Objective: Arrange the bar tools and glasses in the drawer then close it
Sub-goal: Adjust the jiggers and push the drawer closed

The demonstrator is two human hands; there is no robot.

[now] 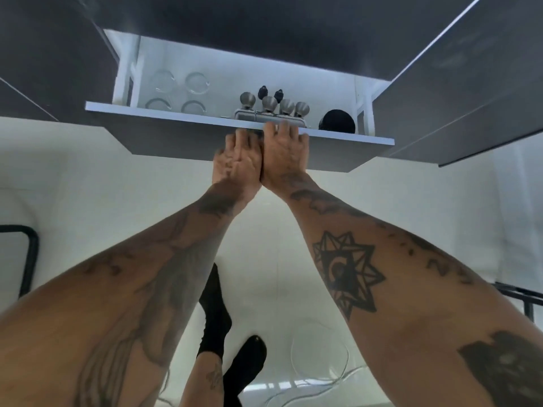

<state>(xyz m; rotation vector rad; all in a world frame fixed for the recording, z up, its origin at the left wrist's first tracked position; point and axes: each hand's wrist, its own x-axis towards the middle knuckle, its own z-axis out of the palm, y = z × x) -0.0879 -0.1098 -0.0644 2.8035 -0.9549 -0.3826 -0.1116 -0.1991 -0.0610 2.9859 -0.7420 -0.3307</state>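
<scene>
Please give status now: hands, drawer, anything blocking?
Left hand and right hand flat on grey drawer front, no grip. Drawer open; clear glasses, steel jiggers inside. Nothing blocking seen.

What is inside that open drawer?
Inside the drawer: four clear glasses at left, metal jiggers with black-topped stoppers mid-drawer, a round black object at right. The front panel hides their lower parts.

The drawer (205, 139) stands pulled open, white inside with a grey front panel. Four clear glasses (179, 92) sit upright in a square at its nine-o'clock end — four steel jiggers (273, 104) and a round black object (337, 121) lie toward three o'clock.
</scene>
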